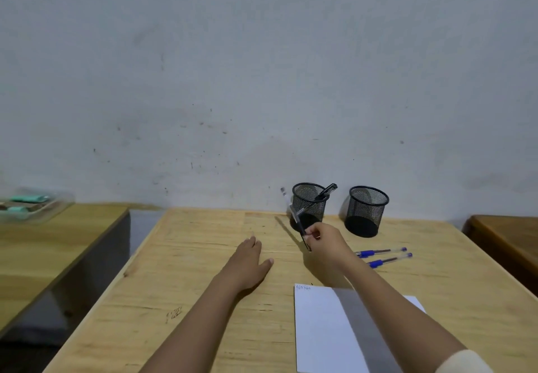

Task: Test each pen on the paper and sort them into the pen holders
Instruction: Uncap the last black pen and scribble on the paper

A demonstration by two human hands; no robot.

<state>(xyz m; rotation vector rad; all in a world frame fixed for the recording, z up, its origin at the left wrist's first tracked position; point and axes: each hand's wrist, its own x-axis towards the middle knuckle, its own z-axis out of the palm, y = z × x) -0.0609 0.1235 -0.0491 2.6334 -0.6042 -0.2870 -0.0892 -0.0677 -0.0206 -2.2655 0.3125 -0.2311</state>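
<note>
1. Pen (297, 221) pinched in right hand (323, 240), tilted, just before left holder (309, 206).
2. Left hand (250, 262) flat, open, empty on table (203, 256).
3. Two blue pens (381, 256) lying beside paper (320, 329); right holder (367, 211) apart.

— Views?
— One: head-worn, wide-angle, above the desk's (203, 285) near edge.
— Facing?
— Forward and down toward the far edge and wall (262, 67); forearms close below.
</note>
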